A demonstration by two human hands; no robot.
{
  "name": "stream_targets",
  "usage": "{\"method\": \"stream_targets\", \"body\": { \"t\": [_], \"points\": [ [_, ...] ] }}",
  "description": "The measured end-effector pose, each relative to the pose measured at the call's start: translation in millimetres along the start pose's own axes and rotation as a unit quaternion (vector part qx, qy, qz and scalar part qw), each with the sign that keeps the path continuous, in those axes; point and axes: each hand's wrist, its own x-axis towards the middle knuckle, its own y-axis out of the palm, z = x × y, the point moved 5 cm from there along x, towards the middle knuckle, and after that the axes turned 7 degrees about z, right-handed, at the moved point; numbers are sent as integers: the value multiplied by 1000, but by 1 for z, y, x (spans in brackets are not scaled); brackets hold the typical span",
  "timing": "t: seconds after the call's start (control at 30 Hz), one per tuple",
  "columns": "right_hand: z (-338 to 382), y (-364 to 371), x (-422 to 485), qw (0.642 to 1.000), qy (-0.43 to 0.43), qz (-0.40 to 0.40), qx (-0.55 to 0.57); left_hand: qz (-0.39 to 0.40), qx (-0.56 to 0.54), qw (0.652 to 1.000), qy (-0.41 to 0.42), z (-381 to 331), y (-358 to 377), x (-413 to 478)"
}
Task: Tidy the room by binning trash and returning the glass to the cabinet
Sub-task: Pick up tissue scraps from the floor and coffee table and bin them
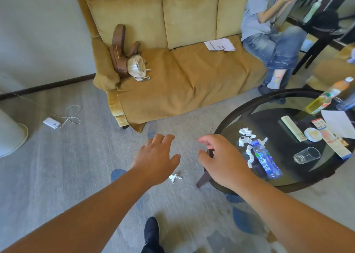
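A crumpled white tissue (175,178) lies on the grey carpet just below my left hand (156,157), which hovers above it with fingers relaxed and holds nothing. My right hand (221,159) hangs over the left rim of the round glass table (249,102), fingers loosely curled and empty. On the table lie several crumpled tissues (245,136), a blue plastic bottle (266,159) on its side, and a clear glass (307,155) tipped on its side further right.
A mustard sofa (182,74) stands behind, with a brown bag (119,50), papers (220,44) and a seated person (269,31). A power bank with cable (51,123) lies on the floor at left. More bottles (326,97), a remote (293,128) and boxes crowd the table's right side.
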Motion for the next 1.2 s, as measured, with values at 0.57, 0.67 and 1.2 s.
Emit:
{"method": "stream_targets", "body": {
  "t": [0.57, 0.67, 1.2],
  "points": [
    [-15, 29, 84, 995, 89, 8, 44, 98, 23, 994, 37, 55, 7, 101],
    [-29, 26, 101, 994, 97, 15, 48, 104, 20, 994, 39, 49, 11, 126],
    [-96, 21, 195, 987, 133, 49, 71, 150, 25, 988, 36, 35, 33, 238]
  ]
}}
